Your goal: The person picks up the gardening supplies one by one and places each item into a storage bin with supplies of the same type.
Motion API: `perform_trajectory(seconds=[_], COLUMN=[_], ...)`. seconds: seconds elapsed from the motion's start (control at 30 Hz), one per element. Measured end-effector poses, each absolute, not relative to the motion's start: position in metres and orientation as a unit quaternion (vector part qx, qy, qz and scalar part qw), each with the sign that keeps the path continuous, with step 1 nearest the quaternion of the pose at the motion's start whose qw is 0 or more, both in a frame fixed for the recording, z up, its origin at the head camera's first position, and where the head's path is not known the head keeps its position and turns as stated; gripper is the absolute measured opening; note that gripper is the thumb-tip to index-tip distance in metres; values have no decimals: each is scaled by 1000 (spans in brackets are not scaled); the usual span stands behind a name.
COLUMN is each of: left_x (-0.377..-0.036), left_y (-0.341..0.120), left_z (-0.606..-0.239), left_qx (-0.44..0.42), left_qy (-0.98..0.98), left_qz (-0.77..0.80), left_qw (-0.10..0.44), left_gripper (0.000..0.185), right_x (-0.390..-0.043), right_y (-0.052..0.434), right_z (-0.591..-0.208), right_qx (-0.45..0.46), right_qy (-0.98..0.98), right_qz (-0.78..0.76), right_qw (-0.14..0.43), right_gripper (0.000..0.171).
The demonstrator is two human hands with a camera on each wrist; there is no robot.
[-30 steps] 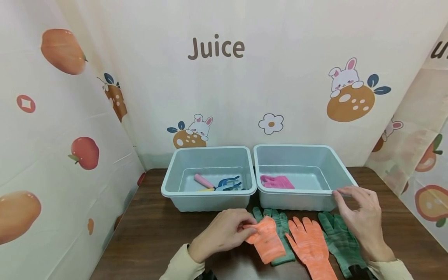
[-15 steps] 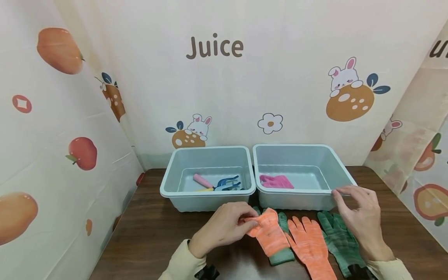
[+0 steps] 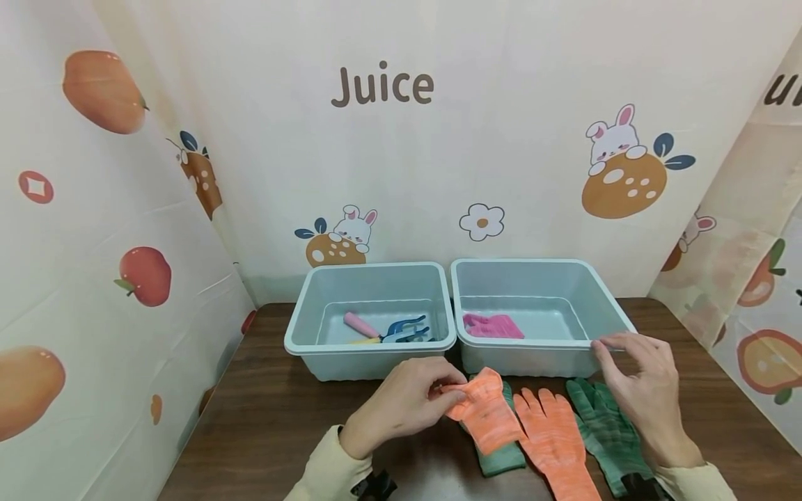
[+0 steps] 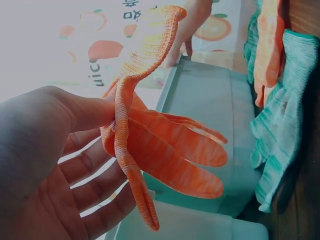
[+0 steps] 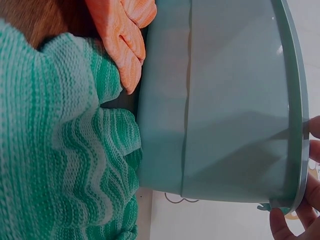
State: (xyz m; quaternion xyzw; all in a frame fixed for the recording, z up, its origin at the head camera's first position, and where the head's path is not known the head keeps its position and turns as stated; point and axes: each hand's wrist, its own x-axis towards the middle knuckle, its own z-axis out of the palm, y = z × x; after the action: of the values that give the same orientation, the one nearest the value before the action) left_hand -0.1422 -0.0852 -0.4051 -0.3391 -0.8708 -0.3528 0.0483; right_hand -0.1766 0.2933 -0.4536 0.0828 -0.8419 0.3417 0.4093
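Loosely, the left hand (image 3: 401,403) pinches a floppy knitted orange glove (image 3: 487,414).

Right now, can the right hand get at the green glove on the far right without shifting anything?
Probably yes. The right hand pinches the right bin's rim, directly above the green glove, which lies uncovered on the table beside the flat orange glove; nothing blocks it.

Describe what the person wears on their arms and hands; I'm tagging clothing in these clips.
Both hands are bare: no gloves or rings show on the left hand or right hand. Each arm has a pale cream long sleeve ending at the wrist. A dark object, probably the wrist-camera mount, sits at each cuff.
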Motion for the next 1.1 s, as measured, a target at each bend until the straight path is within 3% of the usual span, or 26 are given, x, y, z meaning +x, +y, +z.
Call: perform_trajectory(seconds=[1.1], left_x=[-145], left_y=[-76], left_z=[-393], left_qx=[-353], left_qy=[-845], left_qz=[-399], left_qw=[52], left_gripper=[11], right_x=[-176], right_y=[294], right_z=[-455], right_qx=[90], right_qy=[-842], right_qz=[338], right_qw=[410], right_gripper=[19])
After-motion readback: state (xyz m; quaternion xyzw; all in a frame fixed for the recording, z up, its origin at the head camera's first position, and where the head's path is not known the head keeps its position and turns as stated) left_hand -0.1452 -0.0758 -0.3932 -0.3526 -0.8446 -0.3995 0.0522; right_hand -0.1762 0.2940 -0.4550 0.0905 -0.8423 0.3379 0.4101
